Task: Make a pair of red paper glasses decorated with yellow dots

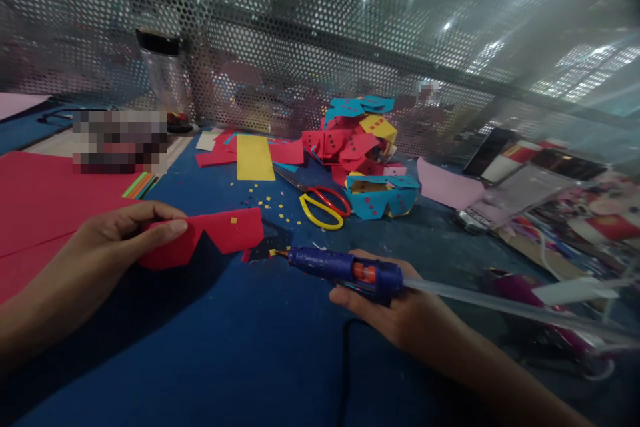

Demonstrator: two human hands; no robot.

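Observation:
Pinched between the thumb and fingers of my left hand (125,233) is a red paper cutout (235,232) shaped like glasses, with a notch in its lower edge. One small yellow square (233,220) lies on its face. My right hand (400,307) is closed around a blue hot glue gun (323,263), its nozzle pointing left toward the cutout. A yellow bit (273,252) sits at the nozzle tip. From the gun's back a long clear glue stick (465,293) sticks out. Several loose yellow squares (267,203) are scattered on the blue table (225,347) beyond the cutout.
Scissors (325,207) with red and yellow handles lie past the gun. Behind them are a blue paper mask (383,197), a pile of red cutouts (345,147) and a yellow strip (256,157). Red sheets (45,207) lie left. A perforated metal panel (280,47) closes off the back.

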